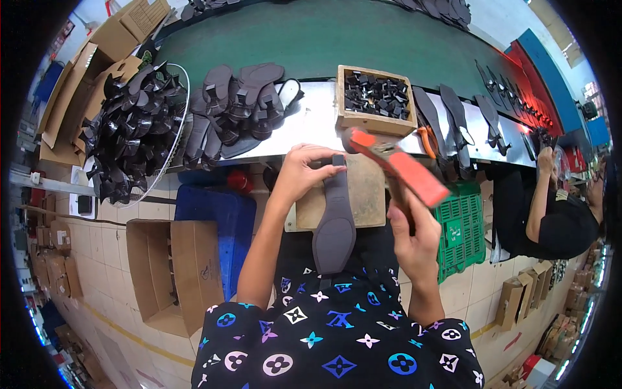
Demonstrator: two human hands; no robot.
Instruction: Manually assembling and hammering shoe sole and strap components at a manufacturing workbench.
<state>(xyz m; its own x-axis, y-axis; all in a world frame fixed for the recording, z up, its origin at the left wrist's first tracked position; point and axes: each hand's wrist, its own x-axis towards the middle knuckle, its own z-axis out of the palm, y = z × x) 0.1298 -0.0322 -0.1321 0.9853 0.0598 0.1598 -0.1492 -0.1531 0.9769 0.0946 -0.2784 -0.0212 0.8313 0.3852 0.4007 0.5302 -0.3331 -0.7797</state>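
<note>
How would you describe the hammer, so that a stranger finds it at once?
Start at the square tan work block in front of the person, below the metal shelf. Just right of it, the right hand grips a hammer, raised above the block. Its orange-red colour separates it from the dark soles nearby.

Bench: a long metal-topped bench (311, 123) runs across the upper middle, its green belt (324, 39) behind it at 12 o'clock.
On bench, 10 o'clock: a heap of dark soles (236, 107) lies flat on the metal top.
On bench, 12 o'clock: a wooden box (376, 120) of small black heel pieces.
On bench, 2 o'clock: long dark sole strips (457, 123) lie side by side.
Work block: a worn wooden slab (366, 194) juts from the bench edge at centre, a dark sole (335, 227) lying on it.
</note>
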